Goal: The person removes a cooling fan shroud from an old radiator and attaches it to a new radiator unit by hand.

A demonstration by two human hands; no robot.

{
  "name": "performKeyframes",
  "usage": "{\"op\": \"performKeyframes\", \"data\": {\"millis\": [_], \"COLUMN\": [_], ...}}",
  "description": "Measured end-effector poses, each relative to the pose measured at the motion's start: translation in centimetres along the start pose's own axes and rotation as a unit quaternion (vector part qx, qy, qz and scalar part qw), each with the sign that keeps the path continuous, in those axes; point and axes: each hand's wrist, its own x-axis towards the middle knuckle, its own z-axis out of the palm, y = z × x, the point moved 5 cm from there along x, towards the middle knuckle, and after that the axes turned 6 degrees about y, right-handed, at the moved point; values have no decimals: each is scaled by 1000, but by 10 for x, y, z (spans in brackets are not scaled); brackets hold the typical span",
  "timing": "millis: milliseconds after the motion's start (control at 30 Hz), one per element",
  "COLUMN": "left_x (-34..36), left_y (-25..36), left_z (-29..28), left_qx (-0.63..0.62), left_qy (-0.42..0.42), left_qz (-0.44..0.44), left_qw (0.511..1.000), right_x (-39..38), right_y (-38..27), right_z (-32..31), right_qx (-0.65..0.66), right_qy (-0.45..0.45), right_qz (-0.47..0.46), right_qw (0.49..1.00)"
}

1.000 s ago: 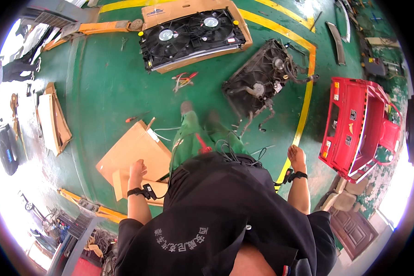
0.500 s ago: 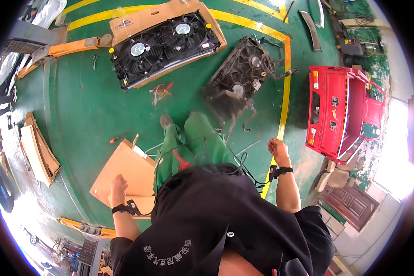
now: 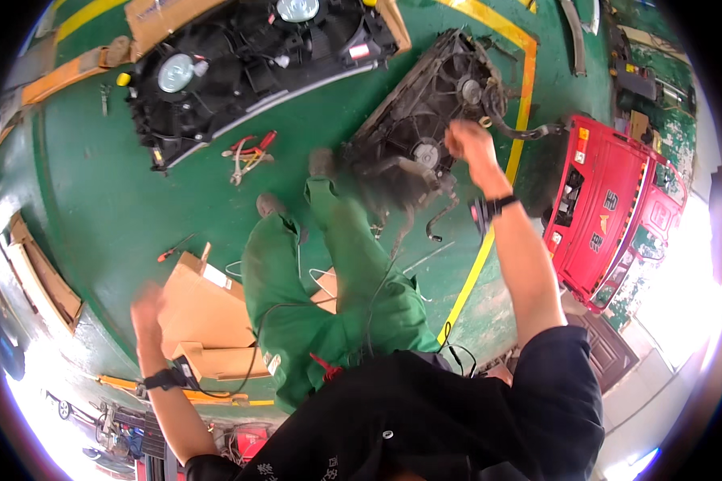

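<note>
Neither grip clearly has hold of anything. Right hand [image 3: 467, 144], raised toward one o'clock, has its fingers curled loosely; it lies over the rim of the dark, dirty radiator fan assembly [image 3: 425, 120], but motion blur hides whether it touches the assembly, and how far the grip is open cannot be told. A black wrist strap [image 3: 489, 210] sits just below it. Left hand [image 3: 146, 309], at eight o'clock, is blurred too, fingers spread and apparently empty, hovering just beside the flattened cardboard [image 3: 204, 313] on the green floor [image 3: 112, 200]; it also wears a dark wrist strap [image 3: 162, 378].

The dirty fan assembly lies tilted on the floor at twelve to one o'clock, its lower end near the person's green-trousered legs [image 3: 329, 272], a black hose [image 3: 441, 216] dangling from it. A second, cleaner twin-fan radiator unit [image 3: 249, 64] lies on cardboard at eleven o'clock, well apart. Between the two, red-handled pliers and wires [image 3: 249, 152] lie on the floor. A red truck cab panel [image 3: 610, 208] sits at three o'clock, beyond the yellow floor line [image 3: 477, 272].
</note>
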Motion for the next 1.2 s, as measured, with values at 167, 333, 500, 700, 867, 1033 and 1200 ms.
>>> {"op": "performKeyframes", "data": {"millis": [167,333,500,700,867,1033,1200], "left_x": [153,289,353,371,367,371,366], "left_y": [13,9,5,23,31,10,12], "left_z": [61,98,124,155,162,161,170], "left_qx": [-124,-268,-330,-451,-458,-365,-368], "left_qy": [36,72,155,123,113,77,74], "left_qz": [-24,-8,28,82,95,171,192], "left_qw": [991,961,931,880,877,912,907], "right_x": [178,292,322,346,336,371,396], "right_y": [14,42,44,56,45,68,71], "right_z": [64,104,152,160,148,141,123], "right_qx": [-1,114,217,232,-186,219,173], "right_qy": [75,136,-62,-83,161,32,-45], "right_qz": [-85,-148,-107,-140,-343,-108,-121], "right_qw": [994,973,968,959,907,969,976]}}
